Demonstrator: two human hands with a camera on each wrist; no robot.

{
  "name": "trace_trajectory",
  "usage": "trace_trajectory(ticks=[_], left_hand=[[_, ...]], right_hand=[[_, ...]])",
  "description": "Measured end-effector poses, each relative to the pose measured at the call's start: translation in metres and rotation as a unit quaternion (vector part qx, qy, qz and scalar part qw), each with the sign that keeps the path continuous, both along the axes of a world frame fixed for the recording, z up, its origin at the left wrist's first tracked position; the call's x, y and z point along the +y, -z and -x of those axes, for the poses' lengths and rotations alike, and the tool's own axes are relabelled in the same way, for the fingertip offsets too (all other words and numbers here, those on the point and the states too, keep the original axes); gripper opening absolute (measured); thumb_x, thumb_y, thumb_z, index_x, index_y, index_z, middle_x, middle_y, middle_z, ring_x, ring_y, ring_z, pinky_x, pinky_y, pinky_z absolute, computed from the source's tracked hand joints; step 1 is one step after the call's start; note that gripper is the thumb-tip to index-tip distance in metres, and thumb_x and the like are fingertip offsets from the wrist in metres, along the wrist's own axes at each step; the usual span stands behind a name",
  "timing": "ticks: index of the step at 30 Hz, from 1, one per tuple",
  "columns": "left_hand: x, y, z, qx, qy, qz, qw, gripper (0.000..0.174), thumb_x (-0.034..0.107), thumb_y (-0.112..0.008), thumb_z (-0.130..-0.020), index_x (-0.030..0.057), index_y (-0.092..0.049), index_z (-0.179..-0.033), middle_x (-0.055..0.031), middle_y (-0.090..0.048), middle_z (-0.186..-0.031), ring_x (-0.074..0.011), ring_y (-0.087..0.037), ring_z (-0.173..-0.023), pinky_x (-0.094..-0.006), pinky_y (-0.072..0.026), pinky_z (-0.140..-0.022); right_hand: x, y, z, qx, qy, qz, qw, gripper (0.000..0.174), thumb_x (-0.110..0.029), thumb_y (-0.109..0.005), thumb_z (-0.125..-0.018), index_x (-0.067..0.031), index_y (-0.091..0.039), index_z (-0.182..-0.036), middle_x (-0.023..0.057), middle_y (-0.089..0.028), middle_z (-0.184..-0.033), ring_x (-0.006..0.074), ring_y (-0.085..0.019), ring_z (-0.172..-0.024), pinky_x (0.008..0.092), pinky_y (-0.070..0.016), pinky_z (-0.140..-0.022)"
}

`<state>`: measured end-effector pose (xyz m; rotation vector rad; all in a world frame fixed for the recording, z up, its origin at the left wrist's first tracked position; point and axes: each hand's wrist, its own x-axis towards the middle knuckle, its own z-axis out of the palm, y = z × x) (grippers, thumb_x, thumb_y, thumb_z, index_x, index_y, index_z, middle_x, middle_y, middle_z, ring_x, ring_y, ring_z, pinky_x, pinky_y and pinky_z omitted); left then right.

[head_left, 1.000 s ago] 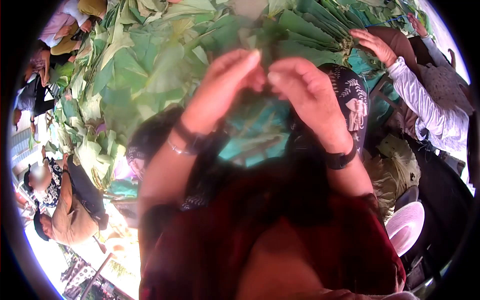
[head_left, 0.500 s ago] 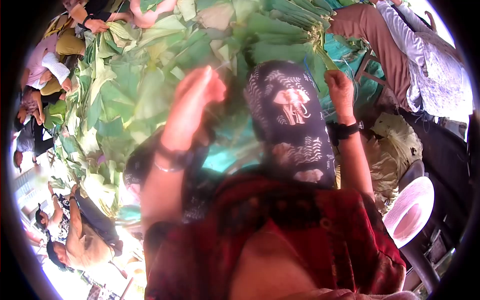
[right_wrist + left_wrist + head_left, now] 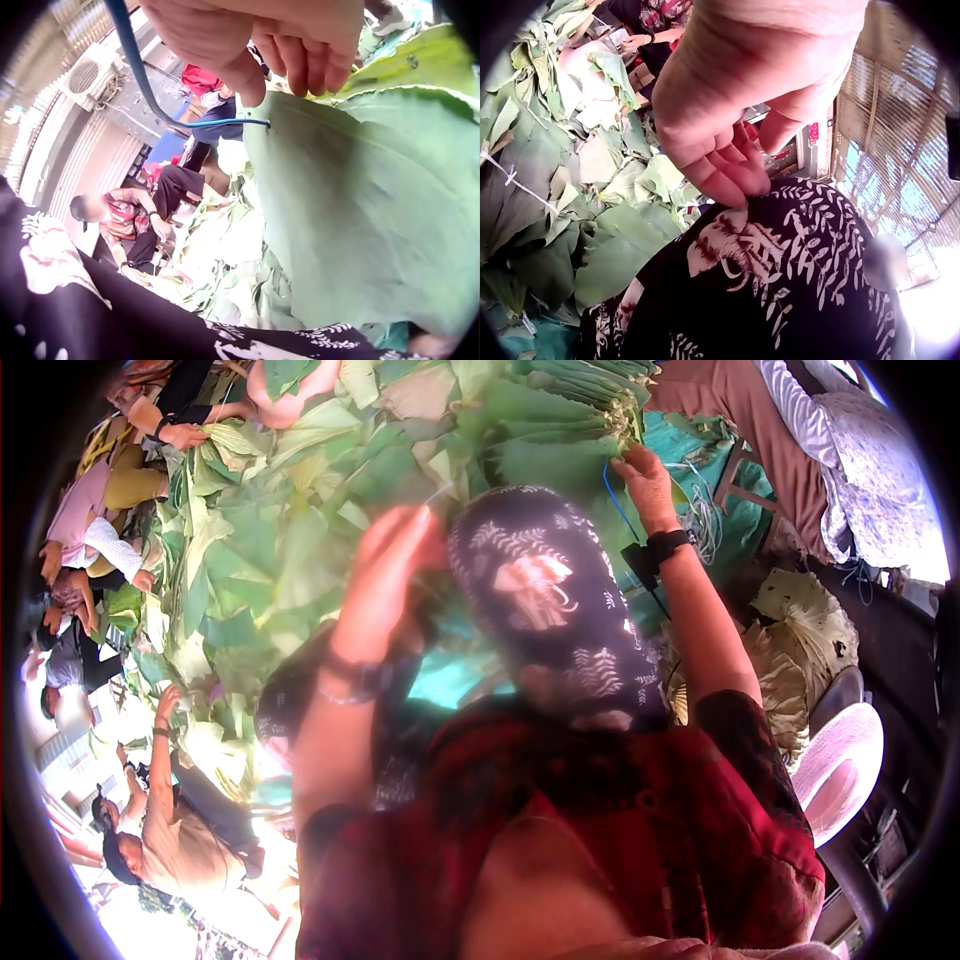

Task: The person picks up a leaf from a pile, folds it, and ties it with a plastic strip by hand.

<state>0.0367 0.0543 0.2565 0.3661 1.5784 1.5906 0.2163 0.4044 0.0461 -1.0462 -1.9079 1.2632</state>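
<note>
In the right wrist view, my right hand (image 3: 262,45) pinches the top corner of a large green leaf (image 3: 360,202), thumb in front and the other fingers along its edge. A blue cord (image 3: 180,124) hangs beside the thumb and runs into a small hole near that corner. The head view puts this hand just below a stacked bundle of leaves (image 3: 560,420). My left hand (image 3: 742,82) hovers over a knee in dark elephant-print trousers (image 3: 727,300), fingers loosely curled; no object shows between them. That hand is blurred in the head view.
A wide heap of loose green leaves (image 3: 290,540) spreads in front of me. Teal sheeting (image 3: 745,495) lies by the bundle. Dried leaves (image 3: 800,650) and a pale hat (image 3: 840,770) are at my right. Several people sit around the heap.
My hands, close together a second ago, have come apart. The right moved out to the right, then up to the leaf; the left shifted left. Another person's hand has left the bundle.
</note>
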Motion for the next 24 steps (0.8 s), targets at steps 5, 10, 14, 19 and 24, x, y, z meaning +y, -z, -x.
trace_trajectory(ticks=[5,10,14,19,24], left_hand=[[-0.001,0.007,0.002,-0.006,-0.018,0.026,0.999,0.022,0.027,-0.065,-0.095,0.0065,-0.065,-0.102,-0.0002,-0.065,-0.09,-0.0107,-0.06,-0.082,-0.0236,-0.0467,-0.072],[0.002,0.005,-0.001,-0.02,-0.032,0.036,0.999,0.021,0.026,-0.063,-0.097,0.0058,-0.064,-0.104,-0.0003,-0.065,-0.092,-0.0102,-0.059,-0.083,-0.0239,-0.0466,-0.075],[0.004,0.005,-0.002,-0.019,-0.036,0.041,0.998,0.02,0.022,-0.058,-0.1,0.0041,-0.064,-0.106,-0.0012,-0.064,-0.095,-0.0099,-0.059,-0.085,-0.0248,-0.0478,-0.078],[0.004,0.007,-0.002,-0.032,-0.047,0.049,0.997,0.021,0.027,-0.064,-0.096,0.0071,-0.064,-0.104,-0.0002,-0.066,-0.091,-0.0105,-0.059,-0.082,-0.0233,-0.0466,-0.071],[0.004,0.003,-0.002,-0.032,-0.036,0.046,0.998,0.021,0.026,-0.064,-0.096,0.0068,-0.064,-0.105,-0.0001,-0.066,-0.091,-0.0104,-0.059,-0.082,-0.0229,-0.0465,-0.071]], right_hand=[[-0.017,-0.005,0.002,-0.065,-0.016,-0.062,0.996,0.036,-0.007,-0.075,-0.083,-0.0044,-0.062,-0.116,0.0051,-0.067,-0.103,0.0134,-0.064,-0.088,0.0262,-0.0515,-0.079],[-0.03,0.001,-0.003,-0.021,-0.026,-0.097,0.995,0.029,-0.005,-0.073,-0.084,-0.0052,-0.062,-0.111,0.0012,-0.065,-0.098,0.0113,-0.062,-0.084,0.0262,-0.0512,-0.079],[-0.029,-0.004,-0.001,0.017,-0.032,-0.052,0.998,0.028,-0.006,-0.073,-0.085,-0.0045,-0.061,-0.11,-0.0004,-0.062,-0.094,0.0097,-0.06,-0.088,0.0256,-0.0497,-0.082],[-0.018,-0.013,0.013,0.026,-0.077,0.033,0.996,0.028,-0.006,-0.073,-0.086,-0.0037,-0.06,-0.11,-0.002,-0.061,-0.095,0.0083,-0.058,-0.089,0.0245,-0.0483,-0.082],[-0.011,-0.015,0.019,0.008,-0.118,-0.002,0.993,0.027,-0.003,-0.071,-0.087,-0.0043,-0.061,-0.112,-0.0036,-0.06,-0.094,0.0065,-0.056,-0.086,0.0242,-0.0485,-0.079]])
